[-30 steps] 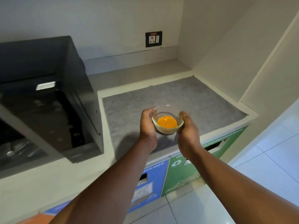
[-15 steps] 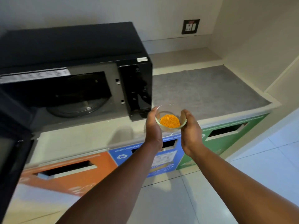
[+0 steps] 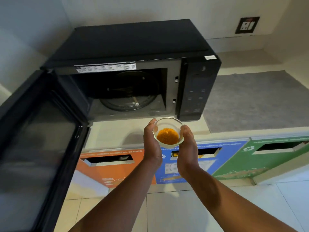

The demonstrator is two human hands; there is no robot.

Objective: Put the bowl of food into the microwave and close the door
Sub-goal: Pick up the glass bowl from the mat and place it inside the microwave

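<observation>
While both hands cup it from either side, the small clear glass bowl [image 3: 168, 131] hangs in the air just in front of the microwave [image 3: 133, 64], over the front edge of the table [image 3: 113, 131]; a mound of orange food [image 3: 167, 136] sits in its bottom; the left hand [image 3: 151, 144] wraps the bowl's left wall with the thumb up along the rim, and the right hand [image 3: 188, 148] presses the right wall in the same way; the fingers [image 3: 184, 129] of each hand are curled close together around the glass, most of them hidden beneath it. Both bare forearms reach in from the bottom of the view.

Behind the bowl the black microwave stands on the pale table with its cavity exposed; a round glass turntable [image 3: 130, 96] lies on the cavity floor, with nothing on it; the door [image 3: 38, 148] is swung wide to the left and juts toward the camera, its dark window facing right; the control panel [image 3: 195, 94] fills the right of the front, its markings too dim to read; a white label strip [image 3: 107, 67] runs above the opening. To the right of the microwave a grey mat [image 3: 254, 101] covers the table; a wall socket [image 3: 247, 25] is set in the wall above it. Below the table's front edge run three coloured bin fronts, each with a slot: orange [image 3: 113, 168] on the left, blue [image 3: 209, 158] in the middle behind the hands, green [image 3: 260, 156] on the right; pale floor tiles [image 3: 167, 211] lie beneath.
</observation>
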